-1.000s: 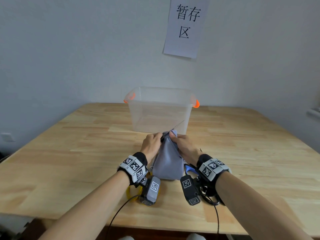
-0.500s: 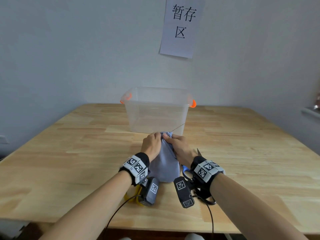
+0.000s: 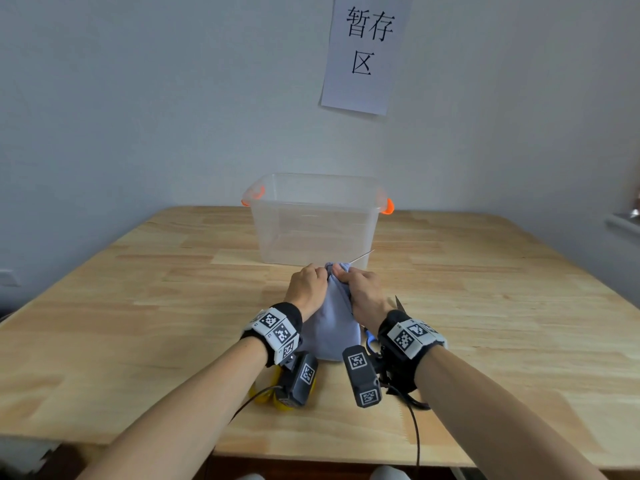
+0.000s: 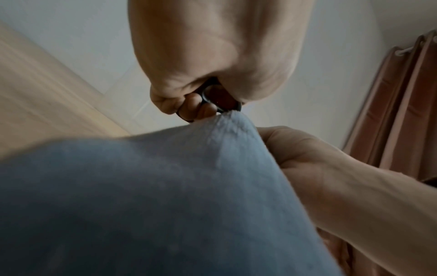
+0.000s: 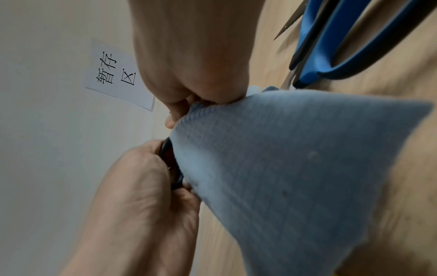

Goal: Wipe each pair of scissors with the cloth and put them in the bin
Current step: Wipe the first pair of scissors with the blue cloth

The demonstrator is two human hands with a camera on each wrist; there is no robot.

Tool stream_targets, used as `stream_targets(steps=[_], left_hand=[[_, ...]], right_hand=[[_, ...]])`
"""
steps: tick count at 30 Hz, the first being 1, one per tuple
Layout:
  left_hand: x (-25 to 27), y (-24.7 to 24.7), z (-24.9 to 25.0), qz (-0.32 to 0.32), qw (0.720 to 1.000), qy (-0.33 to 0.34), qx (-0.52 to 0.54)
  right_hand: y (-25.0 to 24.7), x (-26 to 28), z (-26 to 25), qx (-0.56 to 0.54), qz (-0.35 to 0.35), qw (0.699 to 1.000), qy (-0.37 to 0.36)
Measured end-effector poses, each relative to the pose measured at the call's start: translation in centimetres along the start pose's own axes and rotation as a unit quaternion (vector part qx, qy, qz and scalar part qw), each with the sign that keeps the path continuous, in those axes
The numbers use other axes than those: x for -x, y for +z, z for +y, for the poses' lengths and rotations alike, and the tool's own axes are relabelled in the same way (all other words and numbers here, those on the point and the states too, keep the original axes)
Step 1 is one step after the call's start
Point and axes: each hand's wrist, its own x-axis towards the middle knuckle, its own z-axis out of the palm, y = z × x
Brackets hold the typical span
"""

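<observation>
Left hand [image 3: 306, 287] grips black scissors [image 5: 170, 164] by the handles; right hand [image 3: 363, 292] pinches the cloth [image 3: 329, 327] round the blades, tip poking toward 1 o'clock. Bin [image 3: 315, 220] at 12 o'clock. Advice: pull cloth tipward along flat sides, fingers off the edge.

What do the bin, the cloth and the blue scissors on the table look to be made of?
Bin: clear plastic, since the table shows through its walls; orange clips look plastic too.
Cloth: soft blue-grey knit or microfibre, ribbed weave, slightly fuzzy.
Blue scissors: matte blue-and-black handles, probably plastic or rubber; thin grey blade, likely steel.
Table: pale jointed wood, satin finish.
</observation>
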Motion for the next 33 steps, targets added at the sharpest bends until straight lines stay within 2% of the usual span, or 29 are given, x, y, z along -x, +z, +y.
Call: stream_targets(steps=[12, 22, 33], left_hand=[[0.7, -0.5, -0.3, 0.003, 1.0, 0.007, -0.02], [0.9, -0.9, -0.7, 0.01, 1.0, -0.005, -0.012], [1.1, -1.6, -1.0, 0.013, 1.0, -0.004, -0.023]], right_hand=[[0.5, -0.3, 0.3, -0.009, 0.033, 0.999, 0.013], [0.2, -0.5, 0.2, -0.04, 0.024, 0.999, 0.021], [0.8, -0.8, -0.2, -0.032, 0.078, 0.996, 0.03]])
